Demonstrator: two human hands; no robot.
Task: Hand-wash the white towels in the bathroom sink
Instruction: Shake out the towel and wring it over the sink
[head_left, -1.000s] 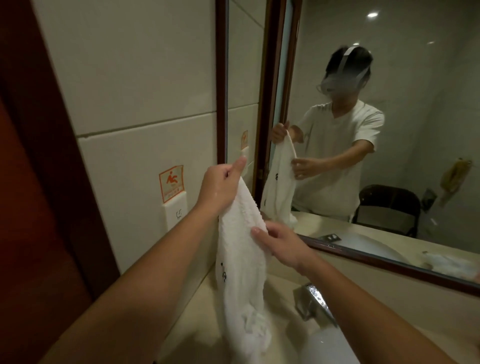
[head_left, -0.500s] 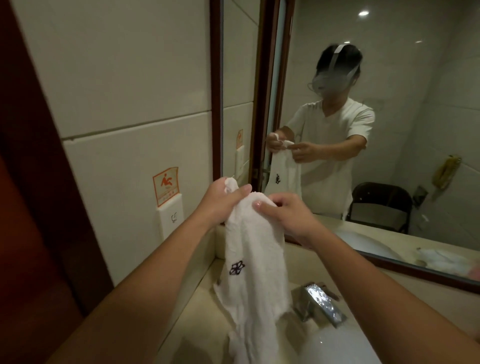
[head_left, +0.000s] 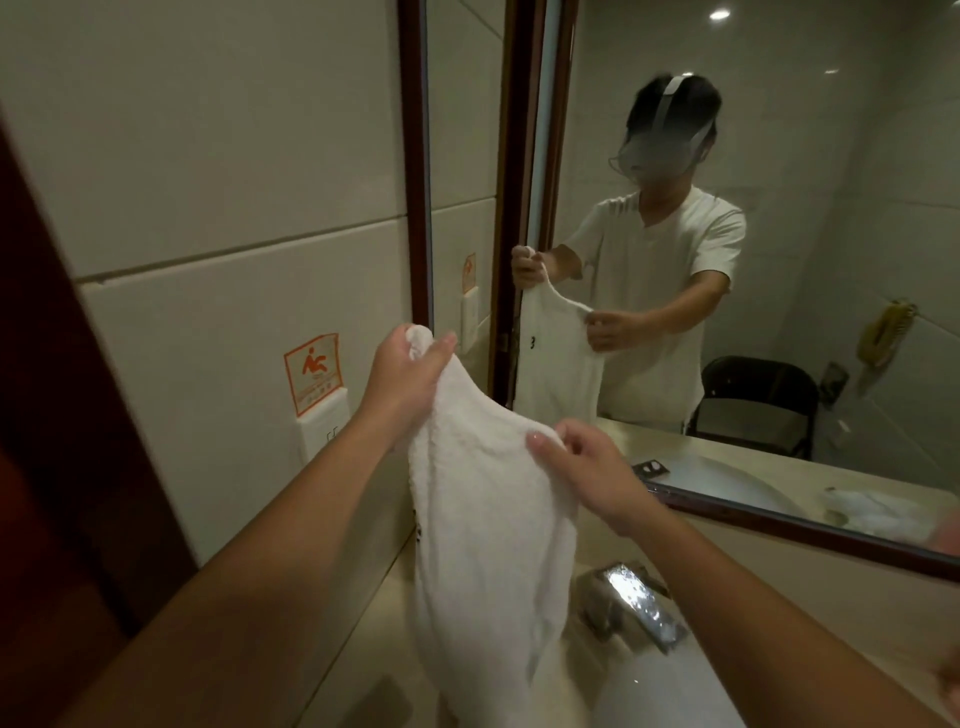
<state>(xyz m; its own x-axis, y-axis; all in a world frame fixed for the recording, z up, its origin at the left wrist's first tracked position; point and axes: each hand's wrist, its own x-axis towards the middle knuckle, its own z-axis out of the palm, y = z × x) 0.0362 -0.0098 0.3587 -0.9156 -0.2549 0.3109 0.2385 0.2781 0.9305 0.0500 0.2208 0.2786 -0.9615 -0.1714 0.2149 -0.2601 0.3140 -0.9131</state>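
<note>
White towel (head_left: 488, 545) hangs between both hands, above the counter (head_left: 363, 660). Left hand (head_left: 402, 374) grips its top corner, raised; right hand (head_left: 582, 467) pinches the upper edge, lower. Chrome faucet (head_left: 634, 603) sits below the right hand.

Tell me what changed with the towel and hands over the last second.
The right hand slid up the white towel to meet the left hand at the top, then pulled away to the right, pinching the top edge and spreading it. The left hand kept its grip on the corner throughout; the towel still hangs over the counter beside the faucet.
</note>
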